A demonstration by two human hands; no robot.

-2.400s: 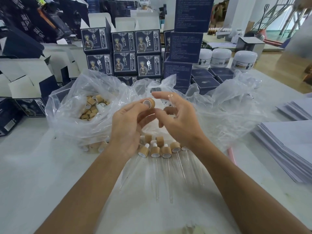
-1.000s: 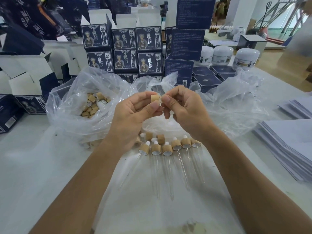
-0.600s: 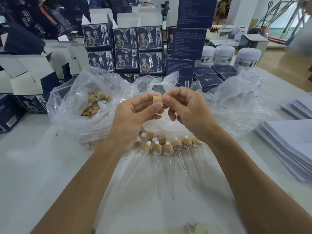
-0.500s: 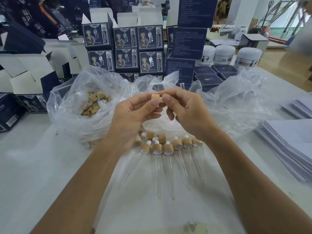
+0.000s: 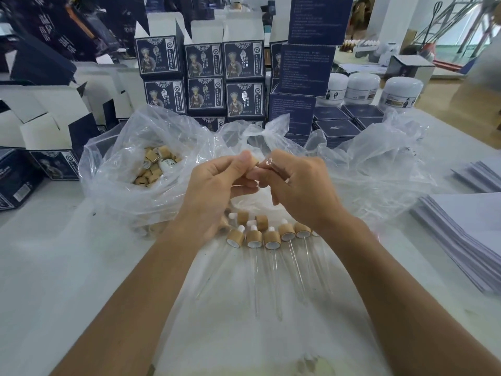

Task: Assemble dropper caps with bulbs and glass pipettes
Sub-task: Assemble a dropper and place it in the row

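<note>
My left hand (image 5: 217, 183) pinches a small bamboo-coloured dropper cap (image 5: 254, 160) between thumb and fingers. My right hand (image 5: 298, 185) holds a clear glass pipette (image 5: 268, 162), whose open end shows just right of the cap. Both hands hover above a row of several finished droppers (image 5: 271, 240) lying on plastic sheet, caps away from me, glass tubes pointing toward me. A clear plastic bag (image 5: 122, 169) at the left holds several loose bamboo caps (image 5: 151, 169).
Dark blue printed boxes (image 5: 203, 77) are stacked behind the bags. White jars (image 5: 401, 93) stand at the back right. Stacked white paper sheets (image 5: 466, 234) lie at the right. Open folded cartons (image 5: 40, 126) sit at the left on the white table (image 5: 40, 280).
The hands have dropped slightly and the right hand has drawn back a little, so the pipette's open end now shows beside the cap.
</note>
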